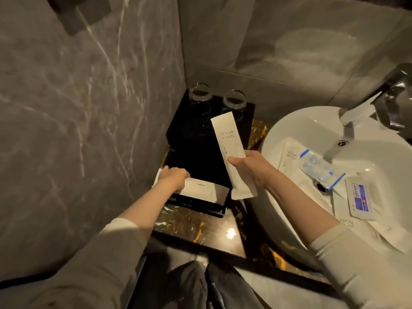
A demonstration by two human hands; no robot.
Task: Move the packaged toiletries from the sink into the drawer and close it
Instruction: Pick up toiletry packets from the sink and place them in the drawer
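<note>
My right hand (252,168) grips a long white toothbrush packet (227,139) and holds it over the black box (196,148), between the box and the sink. My left hand (174,177) reaches into the open black drawer (200,206) at the box's front and rests on a white packet (200,190) lying inside; whether its fingers grip the packet is hidden. In the white sink (301,123) lie another toothbrush packet (289,155), a blue-and-clear sachet (321,170), a packet with a blue label (361,199) and more white packets (347,221).
Two clear glasses (200,94) (234,101) stand on the back of the black box. A chrome tap (356,112) reaches over the sink from the right. Grey marble walls close in on the left and behind. The dark glossy counter (223,233) lies in front.
</note>
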